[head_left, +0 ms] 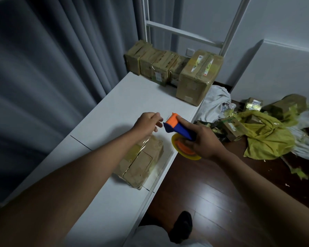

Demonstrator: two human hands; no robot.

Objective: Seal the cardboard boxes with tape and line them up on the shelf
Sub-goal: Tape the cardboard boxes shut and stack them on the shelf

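Right hand wrapped around the blue handle of a tape dispenser, orange head pointing far-left, yellow tape roll hanging below the grip. Left hand reaching toward the dispenser's head, fingers loosely curled, tips just beside the orange part; whether pinching a tape end, cannot tell, since blurred there. Both hands held above the white bench, close together but not clearly touching.

Near cardboard box lying on the bench under the left forearm, at the bench's right edge, glossy clear tape across its top. Row of taped boxes standing side by side at the far end of the bench, against the wall, with a larger taped box at the right end of that row, closest to the edge. White metal frame rising behind them.

Grey curtain along the left. Dark wooden floor on the right, strewn with yellow plastic wrapping, white cloth and more small boxes. Dark shoe visible at the near bottom.
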